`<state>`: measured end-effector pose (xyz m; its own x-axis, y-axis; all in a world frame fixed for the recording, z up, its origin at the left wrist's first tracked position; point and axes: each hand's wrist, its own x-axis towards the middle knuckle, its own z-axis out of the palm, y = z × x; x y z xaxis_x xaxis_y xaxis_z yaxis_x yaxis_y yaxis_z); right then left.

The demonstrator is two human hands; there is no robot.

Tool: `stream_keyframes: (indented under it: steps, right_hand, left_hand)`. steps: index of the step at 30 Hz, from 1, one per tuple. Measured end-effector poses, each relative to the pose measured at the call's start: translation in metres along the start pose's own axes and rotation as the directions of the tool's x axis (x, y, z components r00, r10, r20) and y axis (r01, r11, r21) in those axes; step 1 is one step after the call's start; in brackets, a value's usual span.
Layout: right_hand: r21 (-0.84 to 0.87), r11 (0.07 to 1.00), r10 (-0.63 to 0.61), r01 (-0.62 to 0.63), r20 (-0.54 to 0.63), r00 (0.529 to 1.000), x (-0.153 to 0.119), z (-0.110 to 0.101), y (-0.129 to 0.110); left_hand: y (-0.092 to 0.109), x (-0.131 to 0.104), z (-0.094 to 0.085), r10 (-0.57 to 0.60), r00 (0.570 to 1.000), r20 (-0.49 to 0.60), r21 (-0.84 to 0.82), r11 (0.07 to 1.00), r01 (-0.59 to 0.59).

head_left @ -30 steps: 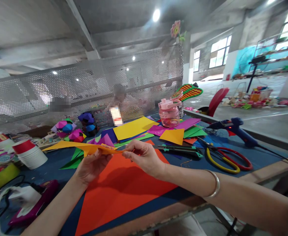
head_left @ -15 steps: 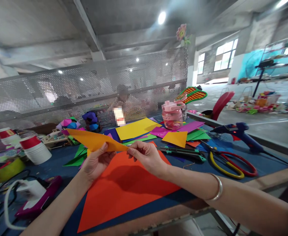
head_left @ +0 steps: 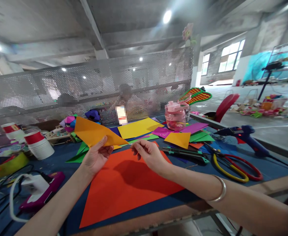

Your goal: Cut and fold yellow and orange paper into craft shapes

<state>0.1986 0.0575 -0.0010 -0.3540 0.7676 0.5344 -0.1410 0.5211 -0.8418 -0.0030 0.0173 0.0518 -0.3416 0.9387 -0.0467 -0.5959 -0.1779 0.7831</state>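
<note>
My left hand (head_left: 98, 155) pinches a folded orange-yellow sheet of paper (head_left: 94, 132) between thumb and fingers, raised above the table. The paper's narrow right tip points at my right hand (head_left: 146, 154), whose fingers are curled together just beside that tip, with a small gap and nothing visible in them. Beneath both hands lies a large red-orange sheet of paper (head_left: 131, 196), shaded by my hands. A utility knife (head_left: 185, 153) with a black and green handle rests right of my right hand, near scissors (head_left: 232, 165) with one yellow and one red handle.
Behind are a yellow sheet (head_left: 140, 127), several coloured paper pieces, and a pink jar (head_left: 175, 116). A blue glue gun (head_left: 247, 136) lies right. Paper cups (head_left: 38, 146) and a purple power strip (head_left: 42, 193) with cables stand left. A perforated metal screen (head_left: 90, 85) closes the back.
My right hand's fingers have come off the orange-yellow paper's right tip. The paper has tilted up, showing more of its face, in my left hand. The whole view has shifted slightly.
</note>
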Motion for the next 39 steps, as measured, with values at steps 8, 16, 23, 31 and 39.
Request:
stream_keyframes:
  steps: [8, 16, 23, 31, 39]
  right_hand:
    - [-0.171, 0.985, -0.023, 0.022, -0.003, 1.0, -0.002, -0.001, -0.006]
    - [-0.291, 0.953, -0.077, 0.09, 0.055, 0.996, -0.001, -0.001, -0.008]
    - [-0.337, 0.94, -0.037, 0.054, 0.059, 0.998, -0.001, -0.004, -0.01]
    - [-0.301, 0.951, -0.061, 0.071, 0.042, 0.997, -0.001, -0.004, -0.013]
    - [-0.261, 0.953, -0.139, 0.151, 0.063, 0.988, -0.001, -0.004, -0.017]
  left_hand:
    - [-0.008, -0.005, 0.001, -0.035, 0.999, -0.022, 0.032, 0.999, 0.035]
    - [-0.013, -0.006, 0.0, -0.034, 0.999, 0.011, 0.076, 0.997, 0.034]
    - [-0.019, -0.002, -0.009, -0.018, 0.996, 0.088, 0.171, 0.985, 0.002]
    - [-0.038, -0.014, -0.012, -0.106, 0.963, 0.247, 0.315, 0.949, 0.024]
    - [-0.044, -0.023, -0.01, -0.116, 0.949, 0.293, 0.362, 0.932, 0.003]
